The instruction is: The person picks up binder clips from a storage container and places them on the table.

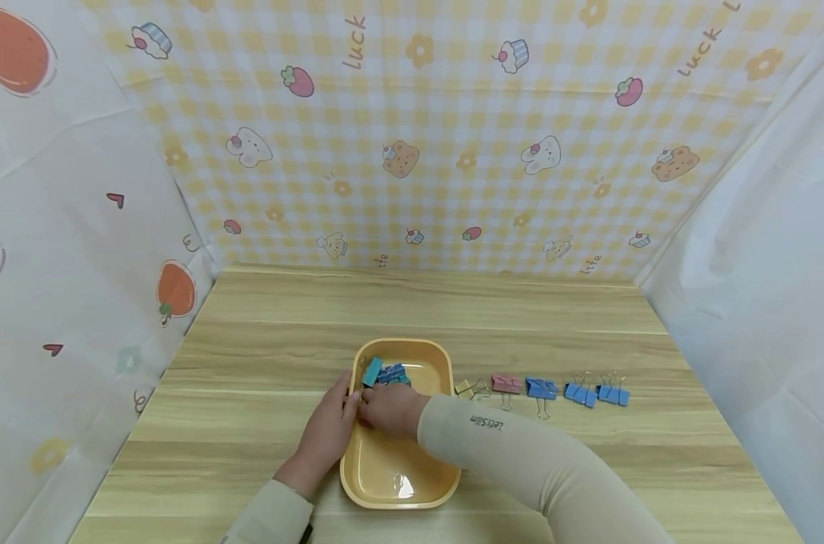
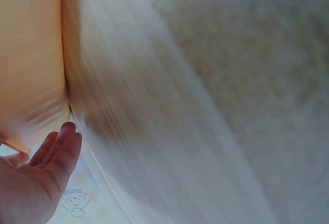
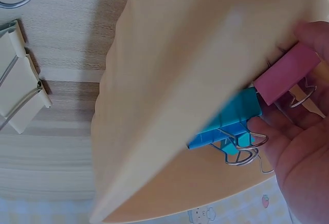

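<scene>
An orange-yellow tray (image 1: pixel 400 461) stands on the table. At its left side, my left hand (image 1: pixel 328 427) holds the wall, thumb by the rim and fingers (image 2: pixel 61 147) along the outside. My right hand (image 1: pixel 391 410) reaches inside the tray and grips a pink binder clip (image 3: pixel 288 73), which the hand hides in the head view. Close to these fingers lie a teal binder clip (image 3: pixel 237 110) and a blue binder clip (image 1: pixel 391 372). Another teal binder clip (image 1: pixel 373 372) leans near the tray's upper left corner.
Right of the tray, binder clips lie in a row: a yellow one (image 1: pixel 465 389), a pink one (image 1: pixel 506 384) and several blue ones (image 1: pixel 541 388). My right sleeve (image 1: pixel 521 442) crosses the tray's right rim. A patterned cloth (image 1: pixel 439 151) hangs behind the wooden table (image 1: pixel 269 325).
</scene>
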A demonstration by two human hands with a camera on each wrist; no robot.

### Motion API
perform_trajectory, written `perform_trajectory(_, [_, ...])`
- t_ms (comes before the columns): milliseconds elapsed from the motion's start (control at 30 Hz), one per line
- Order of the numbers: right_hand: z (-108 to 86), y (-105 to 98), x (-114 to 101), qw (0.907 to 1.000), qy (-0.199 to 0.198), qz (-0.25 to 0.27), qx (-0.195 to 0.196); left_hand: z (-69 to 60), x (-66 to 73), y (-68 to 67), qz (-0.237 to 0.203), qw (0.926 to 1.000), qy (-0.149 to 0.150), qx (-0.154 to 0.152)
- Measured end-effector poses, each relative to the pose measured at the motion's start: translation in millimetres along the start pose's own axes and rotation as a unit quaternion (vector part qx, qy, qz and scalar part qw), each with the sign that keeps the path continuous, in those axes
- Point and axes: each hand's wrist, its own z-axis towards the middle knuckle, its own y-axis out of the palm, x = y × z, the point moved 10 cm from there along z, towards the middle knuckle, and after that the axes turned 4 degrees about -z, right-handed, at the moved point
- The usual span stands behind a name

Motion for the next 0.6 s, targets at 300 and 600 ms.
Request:
perform_trajectory(300, [-1.2,-2.1,-2.6,0.9998,-0.007,-0.017,0.009,-0.2,-0.7,0.8,0.004,1.0000,-0.003,0.000])
perform_trajectory(600, [-0.7,-1.5,-4.4,0.9996,-0.003,-0.029,0.004,0.2,-1.1,1.0,0.005,1.0000,0.001,-0.001])
